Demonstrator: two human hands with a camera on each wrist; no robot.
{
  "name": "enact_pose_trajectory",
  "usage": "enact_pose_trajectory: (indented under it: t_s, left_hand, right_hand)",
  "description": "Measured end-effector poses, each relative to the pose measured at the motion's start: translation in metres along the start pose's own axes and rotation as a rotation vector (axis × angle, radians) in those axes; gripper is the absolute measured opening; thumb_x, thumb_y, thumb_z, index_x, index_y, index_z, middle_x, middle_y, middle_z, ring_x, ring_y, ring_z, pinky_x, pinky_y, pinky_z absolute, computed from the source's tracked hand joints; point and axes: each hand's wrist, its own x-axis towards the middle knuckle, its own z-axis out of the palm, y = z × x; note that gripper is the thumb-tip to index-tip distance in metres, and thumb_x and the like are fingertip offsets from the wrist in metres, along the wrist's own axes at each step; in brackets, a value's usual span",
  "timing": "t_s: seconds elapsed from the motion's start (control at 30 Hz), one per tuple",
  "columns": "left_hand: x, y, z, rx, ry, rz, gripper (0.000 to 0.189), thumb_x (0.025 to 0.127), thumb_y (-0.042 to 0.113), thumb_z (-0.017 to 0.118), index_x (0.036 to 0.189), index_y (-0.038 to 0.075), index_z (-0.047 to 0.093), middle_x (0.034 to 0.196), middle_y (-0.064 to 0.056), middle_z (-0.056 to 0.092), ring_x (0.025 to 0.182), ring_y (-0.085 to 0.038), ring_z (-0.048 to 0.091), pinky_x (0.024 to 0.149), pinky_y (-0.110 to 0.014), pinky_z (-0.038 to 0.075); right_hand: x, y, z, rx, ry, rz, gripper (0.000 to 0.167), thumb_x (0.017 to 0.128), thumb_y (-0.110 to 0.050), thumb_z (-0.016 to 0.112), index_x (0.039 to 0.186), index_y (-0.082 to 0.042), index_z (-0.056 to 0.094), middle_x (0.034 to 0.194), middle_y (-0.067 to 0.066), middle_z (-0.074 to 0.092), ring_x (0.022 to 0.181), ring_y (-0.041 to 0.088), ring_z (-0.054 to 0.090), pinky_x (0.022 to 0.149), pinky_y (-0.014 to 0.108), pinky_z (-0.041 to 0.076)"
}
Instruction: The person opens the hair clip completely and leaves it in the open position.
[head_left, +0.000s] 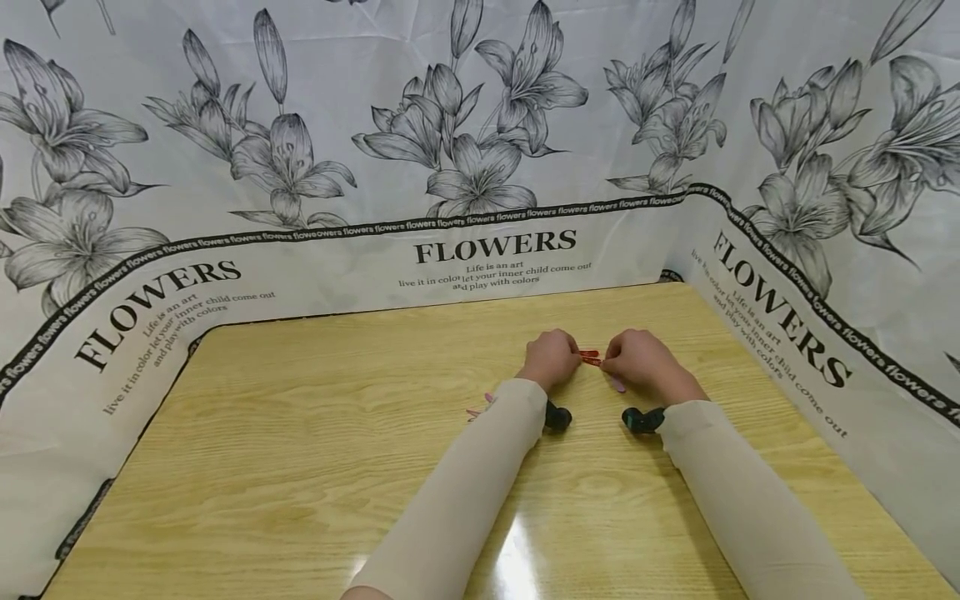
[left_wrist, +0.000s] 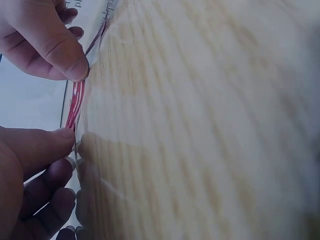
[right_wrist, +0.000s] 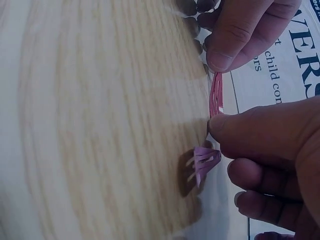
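A slim bundle of red, slit paper-like strips (head_left: 589, 357) spans the short gap between my hands, just above the wooden table. My left hand (head_left: 552, 358) pinches its left end between thumb and finger. At the other end, my right hand (head_left: 641, 362) pinches it the same way, the other fingers loosely curled. A purple fringed piece (right_wrist: 205, 159) spreads below the right fingertips in the right wrist view; whether it joins the red strips is hidden. Thin pinkish strips (head_left: 474, 412) show left of my left forearm, partly covered by the sleeve.
The wooden table (head_left: 300, 417) reaches back to a white flower-print cloth (head_left: 337, 275), which also runs along both sides. Black wrist cameras (head_left: 642, 420) sit at both cuffs. Light glares off the table's near part.
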Motion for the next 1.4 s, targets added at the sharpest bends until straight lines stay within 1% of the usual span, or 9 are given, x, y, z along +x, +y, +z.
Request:
enact_pose_trajectory:
  t_s: [0.27,0.43,0.63,0.77,0.87,1.03,1.2,1.27,1.4]
  left_hand:
    - [-0.003,-0.003,-0.001,0.003,0.029,0.043,0.029,0.092,0.023,0.060,0.063,0.021,0.059,0.063,0.009,0.055,0.065,-0.012,0.052,0.077,-0.034,0.043]
    - [-0.004,-0.007,-0.002,-0.012,0.027,0.050,0.031,0.091,0.021,0.059,0.060,0.019,0.055,0.058,0.007,0.051,0.061,-0.012,0.050,0.070,-0.031,0.041]
    - [-0.008,-0.012,-0.007,-0.100,0.028,0.040,0.022,0.092,0.021,0.060,0.070,0.019,0.066,0.070,0.007,0.059,0.066,-0.011,0.053,0.063,-0.025,0.043]
    - [-0.012,-0.014,-0.012,-0.159,0.020,0.052,0.018,0.093,0.020,0.061,0.078,0.018,0.070,0.078,0.006,0.063,0.067,-0.011,0.055,0.060,-0.022,0.044]
    - [-0.013,-0.016,-0.015,-0.200,0.015,0.068,0.018,0.094,0.019,0.060,0.082,0.014,0.072,0.076,0.006,0.062,0.065,-0.011,0.053,0.058,-0.022,0.042]
    - [-0.017,-0.020,-0.024,-0.260,-0.012,0.095,0.024,0.096,0.019,0.056,0.083,0.007,0.072,0.065,0.002,0.054,0.058,-0.013,0.046,0.056,-0.023,0.039]
    - [-0.017,-0.026,-0.029,-0.253,0.002,0.123,0.023,0.096,0.020,0.056,0.087,0.007,0.074,0.071,0.003,0.060,0.065,-0.012,0.051,0.061,-0.023,0.042]
    - [-0.016,-0.028,-0.031,-0.237,0.018,0.128,0.022,0.095,0.019,0.057,0.089,0.008,0.074,0.075,0.004,0.063,0.068,-0.012,0.053,0.063,-0.022,0.043]
    - [-0.017,-0.031,-0.037,-0.228,0.031,0.139,0.021,0.095,0.020,0.059,0.092,0.008,0.075,0.077,0.003,0.065,0.065,-0.011,0.052,0.061,-0.021,0.042]
  right_hand:
    - [0.001,-0.003,0.000,0.015,0.005,-0.028,0.015,0.092,-0.016,0.060,0.084,-0.006,0.068,0.053,0.001,0.059,0.055,0.017,0.054,0.067,0.030,0.042]
    - [0.001,-0.007,0.001,0.009,-0.005,-0.028,0.015,0.094,-0.016,0.059,0.087,-0.006,0.068,0.053,0.001,0.058,0.054,0.016,0.054,0.068,0.031,0.042]
    - [0.000,-0.013,0.000,0.054,-0.035,-0.014,0.015,0.096,-0.014,0.056,0.092,-0.004,0.067,0.055,0.004,0.057,0.049,0.018,0.055,0.062,0.031,0.044]
    - [0.000,-0.016,-0.003,0.071,-0.049,-0.009,0.017,0.098,-0.016,0.054,0.098,-0.004,0.066,0.059,0.006,0.058,0.050,0.019,0.057,0.062,0.031,0.045]
    - [0.000,-0.016,-0.004,0.087,-0.046,-0.009,0.020,0.099,-0.018,0.053,0.101,-0.004,0.066,0.062,0.007,0.059,0.050,0.019,0.057,0.061,0.031,0.046]
    - [0.000,-0.018,-0.004,0.149,-0.045,-0.011,0.023,0.100,-0.020,0.052,0.105,-0.003,0.066,0.071,0.011,0.062,0.050,0.022,0.059,0.056,0.033,0.048]
    - [-0.001,-0.023,-0.004,0.208,-0.041,-0.016,0.023,0.099,-0.020,0.055,0.106,-0.002,0.066,0.080,0.016,0.064,0.049,0.025,0.059,0.053,0.035,0.050]
    - [-0.001,-0.025,-0.005,0.208,-0.030,-0.036,0.023,0.099,-0.020,0.056,0.107,-0.001,0.066,0.086,0.018,0.066,0.048,0.027,0.058,0.053,0.036,0.050]
    - [-0.002,-0.030,-0.007,0.191,-0.002,-0.071,0.023,0.100,-0.021,0.054,0.109,-0.003,0.065,0.100,0.020,0.066,0.048,0.034,0.059,0.059,0.038,0.051]
